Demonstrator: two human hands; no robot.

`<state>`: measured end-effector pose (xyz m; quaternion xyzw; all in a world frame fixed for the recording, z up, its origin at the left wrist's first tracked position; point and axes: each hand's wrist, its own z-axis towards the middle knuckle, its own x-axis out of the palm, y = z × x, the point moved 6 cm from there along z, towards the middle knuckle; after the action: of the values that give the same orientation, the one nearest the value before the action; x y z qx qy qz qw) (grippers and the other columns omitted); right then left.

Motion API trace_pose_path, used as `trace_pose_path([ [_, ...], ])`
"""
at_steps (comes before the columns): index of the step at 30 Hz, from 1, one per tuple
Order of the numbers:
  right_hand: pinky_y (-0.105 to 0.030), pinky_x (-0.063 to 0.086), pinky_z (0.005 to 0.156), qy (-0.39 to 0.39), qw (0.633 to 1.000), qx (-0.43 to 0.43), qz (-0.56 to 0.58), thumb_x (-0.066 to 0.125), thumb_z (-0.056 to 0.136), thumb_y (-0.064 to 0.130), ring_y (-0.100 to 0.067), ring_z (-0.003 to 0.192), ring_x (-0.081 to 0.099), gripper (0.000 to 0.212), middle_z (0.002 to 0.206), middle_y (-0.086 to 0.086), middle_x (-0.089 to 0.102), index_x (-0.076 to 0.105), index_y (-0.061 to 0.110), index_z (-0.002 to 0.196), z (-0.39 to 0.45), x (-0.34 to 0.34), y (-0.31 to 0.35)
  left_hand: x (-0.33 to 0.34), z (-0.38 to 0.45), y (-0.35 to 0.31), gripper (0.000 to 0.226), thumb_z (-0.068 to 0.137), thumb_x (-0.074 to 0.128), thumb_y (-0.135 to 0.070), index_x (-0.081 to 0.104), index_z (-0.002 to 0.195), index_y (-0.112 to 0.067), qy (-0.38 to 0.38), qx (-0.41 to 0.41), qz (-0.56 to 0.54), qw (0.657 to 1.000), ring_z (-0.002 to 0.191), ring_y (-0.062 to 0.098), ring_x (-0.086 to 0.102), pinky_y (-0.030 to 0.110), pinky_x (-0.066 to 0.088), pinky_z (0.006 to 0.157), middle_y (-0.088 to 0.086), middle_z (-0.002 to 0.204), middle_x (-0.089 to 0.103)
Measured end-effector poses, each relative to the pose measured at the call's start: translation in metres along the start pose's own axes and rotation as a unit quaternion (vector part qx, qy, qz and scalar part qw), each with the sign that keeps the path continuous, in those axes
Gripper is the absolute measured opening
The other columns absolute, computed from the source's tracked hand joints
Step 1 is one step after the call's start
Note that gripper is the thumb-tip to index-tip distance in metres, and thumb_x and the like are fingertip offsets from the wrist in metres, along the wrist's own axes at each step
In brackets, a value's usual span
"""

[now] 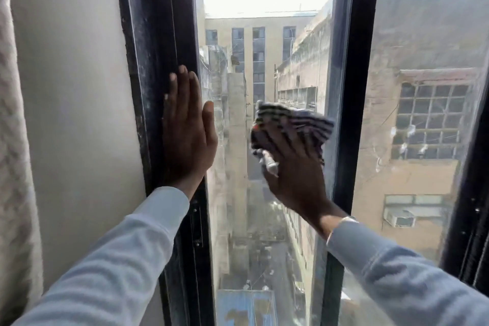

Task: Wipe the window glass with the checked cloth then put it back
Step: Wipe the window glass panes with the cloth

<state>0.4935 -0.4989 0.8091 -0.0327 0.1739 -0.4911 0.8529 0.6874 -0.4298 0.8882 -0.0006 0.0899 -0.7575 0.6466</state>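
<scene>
A narrow pane of window glass (264,34) stands between two black frame bars. My right hand (296,177) presses a bunched checked cloth (293,124), dark and white, flat against the glass at mid height, near the right bar. The hand and cloth are blurred. My left hand (186,135) lies flat with fingers together and pointing up, resting on the left black frame (158,47) and the pane's left edge. It holds nothing.
A second, wider pane (428,114) lies to the right past the middle black bar (349,87). A pale wall (74,87) and a curtain (13,140) stand on the left. Buildings and a street far below show through the glass.
</scene>
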Motion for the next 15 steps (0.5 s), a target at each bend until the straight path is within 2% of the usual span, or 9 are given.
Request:
trace_pose_path([
  [2,-0.053,0.001,0.137,0.004,0.991,0.132,0.021,0.044,0.108,0.041,-0.021,0.171,0.007,0.066,0.183,0.011,0.013,0.026,0.035,0.171,-0.019,-0.007,-0.016,-0.002,0.001,0.0,0.059,0.118,0.035,-0.024,0.027,0.172,-0.001,0.002,-0.004,-0.005,1.0,0.172,0.033,0.016,0.045,0.013,0.141,0.016,0.183,0.021],
  [3,-0.052,-0.003,0.137,0.029,0.992,0.119,0.02,0.046,0.107,0.041,-0.021,0.171,0.001,0.068,0.183,0.011,0.008,0.025,0.034,0.171,-0.043,-0.003,0.002,-0.003,0.001,-0.001,0.059,0.118,0.036,-0.023,0.027,0.172,-0.001,0.004,-0.005,-0.007,1.0,0.172,0.032,0.015,0.045,0.013,0.141,0.015,0.183,0.02],
  [5,-0.049,-0.003,0.138,0.104,0.994,-0.043,-0.002,0.053,0.103,0.04,-0.017,0.171,-0.004,0.07,0.182,0.01,0.015,0.032,0.033,0.17,-0.078,0.011,0.054,-0.006,0.002,-0.002,0.059,0.118,0.037,-0.021,0.025,0.173,-0.003,0.016,-0.012,-0.015,1.0,0.173,0.031,0.013,0.046,0.012,0.141,0.014,0.184,0.018],
  [7,-0.047,0.011,0.138,0.093,0.983,-0.159,0.017,0.047,0.107,0.036,-0.014,0.169,0.012,0.06,0.178,0.01,0.033,0.039,0.033,0.167,-0.047,0.007,0.057,-0.007,0.002,-0.003,0.059,0.119,0.036,-0.021,0.024,0.173,-0.003,0.022,-0.013,-0.017,1.0,0.173,0.031,0.012,0.046,0.012,0.141,0.014,0.184,0.016],
  [8,-0.047,0.014,0.138,0.071,0.985,-0.154,0.004,0.041,0.109,0.036,-0.015,0.169,0.019,0.059,0.177,0.01,0.035,0.037,0.032,0.168,-0.014,0.0,0.045,-0.007,0.002,-0.003,0.059,0.119,0.036,-0.021,0.024,0.173,-0.003,0.023,-0.011,-0.017,1.0,0.173,0.031,0.012,0.047,0.012,0.141,0.014,0.184,0.017],
  [10,-0.047,0.005,0.138,0.032,0.999,-0.031,0.0,0.043,0.108,0.036,-0.02,0.169,0.018,0.064,0.18,0.008,0.027,0.029,0.033,0.17,0.034,-0.012,0.005,-0.007,0.002,-0.002,0.059,0.119,0.036,-0.021,0.024,0.173,-0.002,0.022,-0.01,-0.022,0.999,0.173,0.032,0.012,0.048,0.012,0.141,0.015,0.184,0.017],
  [12,-0.047,0.001,0.138,0.009,0.992,0.125,0.03,0.046,0.106,0.035,-0.02,0.171,0.006,0.072,0.183,0.012,0.007,0.018,0.034,0.173,0.013,-0.02,-0.012,-0.008,0.001,-0.002,0.059,0.119,0.035,-0.022,0.022,0.174,-0.003,0.025,-0.011,-0.029,0.999,0.173,0.031,0.01,0.048,0.011,0.141,0.015,0.184,0.015],
  [13,-0.049,0.001,0.139,0.021,0.986,0.159,0.041,0.047,0.107,0.035,-0.019,0.171,-0.001,0.075,0.183,0.014,-0.004,0.013,0.034,0.173,-0.02,-0.017,0.0,-0.007,0.001,-0.002,0.06,0.119,0.034,-0.023,0.022,0.174,-0.003,0.027,-0.009,-0.03,0.999,0.173,0.031,0.009,0.048,0.01,0.141,0.014,0.185,0.014],
  [15,-0.053,0.007,0.137,0.112,0.991,0.059,0.043,0.053,0.104,0.035,-0.016,0.17,-0.009,0.076,0.183,0.014,-0.003,0.02,0.034,0.173,-0.078,-0.004,0.052,-0.006,0.001,-0.001,0.06,0.119,0.033,-0.025,0.022,0.174,-0.003,0.028,-0.004,-0.027,0.999,0.173,0.031,0.009,0.048,0.01,0.141,0.014,0.185,0.014],
])
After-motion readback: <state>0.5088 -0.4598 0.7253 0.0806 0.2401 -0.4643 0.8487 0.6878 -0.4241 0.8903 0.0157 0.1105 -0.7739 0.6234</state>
